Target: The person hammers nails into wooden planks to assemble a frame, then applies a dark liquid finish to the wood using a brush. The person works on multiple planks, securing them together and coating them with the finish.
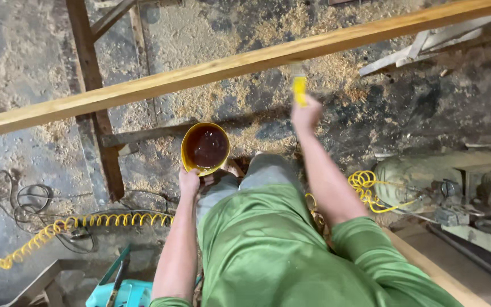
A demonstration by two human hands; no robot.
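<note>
My right hand [305, 113] gripped the yellow-handled brush [299, 85] against the long plank [200, 74] slanting crosswise overhead; left fingers [188, 181] clasped the stain bucket [204, 149].

The long wooden beam [245, 62] is cut off by the left and right edges; the brush [299, 85] in the right hand [306, 113] is blurred, and its bristles are not clear against the beam; the left hand [189, 182] hides the lower rim of the yellow bowl [204, 149]; the turquoise object [121, 291] is cut off at the bottom edge; the grey machine [421, 187] at the right is too blurred to identify.
</note>
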